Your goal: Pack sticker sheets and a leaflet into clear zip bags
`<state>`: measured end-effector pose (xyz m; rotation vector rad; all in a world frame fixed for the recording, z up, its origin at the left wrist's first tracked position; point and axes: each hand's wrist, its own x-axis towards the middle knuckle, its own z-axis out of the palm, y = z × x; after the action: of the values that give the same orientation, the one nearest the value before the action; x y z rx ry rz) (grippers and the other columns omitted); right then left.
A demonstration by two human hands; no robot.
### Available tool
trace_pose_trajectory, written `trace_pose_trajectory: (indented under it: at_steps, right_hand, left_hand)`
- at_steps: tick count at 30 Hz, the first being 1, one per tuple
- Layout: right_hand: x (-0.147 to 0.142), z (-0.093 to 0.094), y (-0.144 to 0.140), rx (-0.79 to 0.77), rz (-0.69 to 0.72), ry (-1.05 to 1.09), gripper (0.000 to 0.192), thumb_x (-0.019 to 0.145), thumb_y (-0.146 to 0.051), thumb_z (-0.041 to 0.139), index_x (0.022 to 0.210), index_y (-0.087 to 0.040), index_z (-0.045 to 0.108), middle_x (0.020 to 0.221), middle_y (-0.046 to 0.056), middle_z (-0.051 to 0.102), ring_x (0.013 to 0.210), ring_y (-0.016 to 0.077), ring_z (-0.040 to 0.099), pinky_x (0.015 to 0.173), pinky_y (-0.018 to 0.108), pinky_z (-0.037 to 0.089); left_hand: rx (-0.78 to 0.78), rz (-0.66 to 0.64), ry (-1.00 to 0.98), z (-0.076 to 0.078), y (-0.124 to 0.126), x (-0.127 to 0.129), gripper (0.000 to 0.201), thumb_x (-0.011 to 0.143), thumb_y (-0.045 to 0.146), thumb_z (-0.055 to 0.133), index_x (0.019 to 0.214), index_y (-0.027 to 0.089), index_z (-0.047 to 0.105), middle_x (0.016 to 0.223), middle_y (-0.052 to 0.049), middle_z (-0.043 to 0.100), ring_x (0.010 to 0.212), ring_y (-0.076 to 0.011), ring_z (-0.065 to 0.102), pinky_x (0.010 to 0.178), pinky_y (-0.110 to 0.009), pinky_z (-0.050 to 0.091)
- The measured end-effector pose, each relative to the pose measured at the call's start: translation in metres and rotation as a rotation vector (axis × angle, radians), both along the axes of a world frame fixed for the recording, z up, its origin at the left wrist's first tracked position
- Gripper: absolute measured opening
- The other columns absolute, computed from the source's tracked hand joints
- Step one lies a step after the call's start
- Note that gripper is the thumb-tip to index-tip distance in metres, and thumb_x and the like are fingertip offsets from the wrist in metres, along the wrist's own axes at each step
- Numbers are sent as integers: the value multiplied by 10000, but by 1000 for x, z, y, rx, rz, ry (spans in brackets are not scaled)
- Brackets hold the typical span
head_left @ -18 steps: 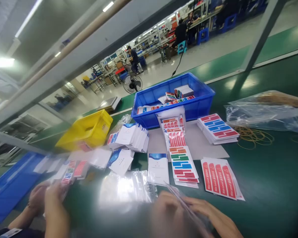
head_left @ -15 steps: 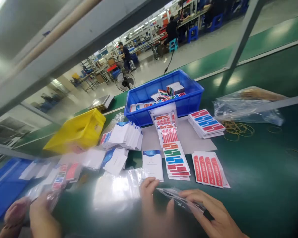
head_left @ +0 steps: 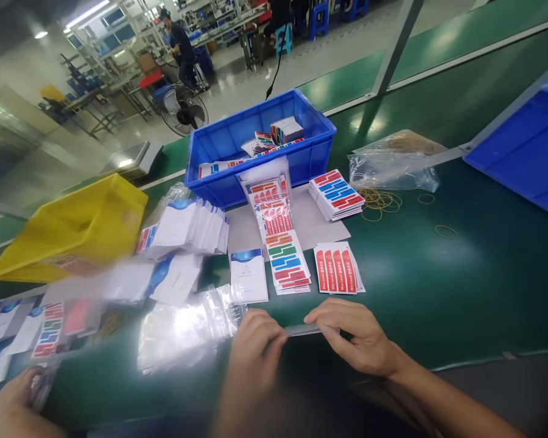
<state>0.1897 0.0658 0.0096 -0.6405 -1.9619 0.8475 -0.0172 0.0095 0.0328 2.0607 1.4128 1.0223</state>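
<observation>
My left hand (head_left: 252, 350) and my right hand (head_left: 357, 339) each pinch one end of a small clear plastic bag (head_left: 302, 330), held edge-on just above the green table (head_left: 438, 286). A pile of clear bags (head_left: 182, 328) lies directly left of my left hand. Just beyond my hands lie a white and blue card (head_left: 248, 275), a stack of multicolour label sheets (head_left: 287, 267) and a red label sheet (head_left: 337, 272). Another person's hand (head_left: 9, 409) holds something blurred at the bottom left.
A blue bin (head_left: 219, 176) with label packs stands behind the sheets, a yellow bin (head_left: 73, 225) to the left, another blue bin (head_left: 525, 146) at the right. Rubber bands (head_left: 381, 201) and a plastic bag (head_left: 393, 161) lie right of a striped label stack (head_left: 337, 193). People work at benches beyond.
The view has tilted down and swung right. My hands have drawn apart, and the clear bag is now stretched flat between them. The other person's hands have slid toward the bottom left corner.
</observation>
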Motion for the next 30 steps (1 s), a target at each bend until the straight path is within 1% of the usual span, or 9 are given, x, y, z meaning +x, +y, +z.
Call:
trace_pose_trajectory:
  at_steps: [4,7,10,13,17,21,25,28,30]
  right_hand:
    - [-2,-2,3,-69,45,-23,191,854,-105,475,850,-217,630,837,37,733,738,164,676,677,285,545]
    - [-3,-3,4,-90,51,-42,144,835,-123,522,916,-211,603,881,48,724,768,165,676,683,277,549]
    - [-1,-3,5,-85,56,-61,214,823,-114,537,1012,-207,572,918,54,713,796,159,675,700,263,550]
    - [4,-8,7,-79,70,-66,235,831,-108,540,1044,-207,548,956,66,701,846,166,667,735,278,548]
    - [12,-15,12,-62,78,-32,181,850,-87,547,991,-200,552,947,70,697,857,162,662,745,283,542]
    - [15,-16,14,-13,126,9,175,858,-55,540,950,-196,588,901,60,708,830,151,667,738,275,535]
    - [10,-12,14,-29,142,28,154,856,-55,542,914,-187,597,860,55,708,779,139,660,700,255,523]
    - [5,-10,12,-59,170,27,137,869,-70,523,887,-186,592,834,49,705,755,133,648,683,248,509]
    - [4,-9,10,-89,207,18,120,883,-97,516,901,-184,596,847,52,703,771,138,642,701,255,509]
  left_hand:
    - [-54,25,-29,0,0,-2,130,860,77,509,795,188,529,735,-20,579,782,-157,524,697,-298,437]
    - [-70,1,-56,-1,1,1,82,843,104,560,826,184,558,747,-21,590,777,-158,537,687,-296,442]
    - [-62,-9,-63,-3,4,3,90,817,134,623,884,180,586,771,-27,604,763,-156,545,662,-288,448]
    - [-53,-10,-68,-4,6,4,93,832,99,592,872,184,593,763,-25,608,758,-151,544,654,-283,447]
    - [-34,-22,-74,-4,8,0,131,839,61,559,838,189,581,728,-14,602,744,-145,531,645,-281,440]
    - [-33,-27,-71,-1,9,-1,147,831,43,551,824,189,565,716,-10,594,734,-140,522,639,-277,439]
    - [7,-38,-18,5,10,5,134,807,61,596,848,186,575,725,-18,614,742,-154,533,647,-294,453]
    - [88,-47,55,11,13,12,159,781,82,653,886,179,583,728,-19,642,732,-161,537,653,-305,461]
    - [134,-60,102,14,15,16,156,786,61,642,874,176,584,725,-16,653,722,-158,535,654,-305,458]
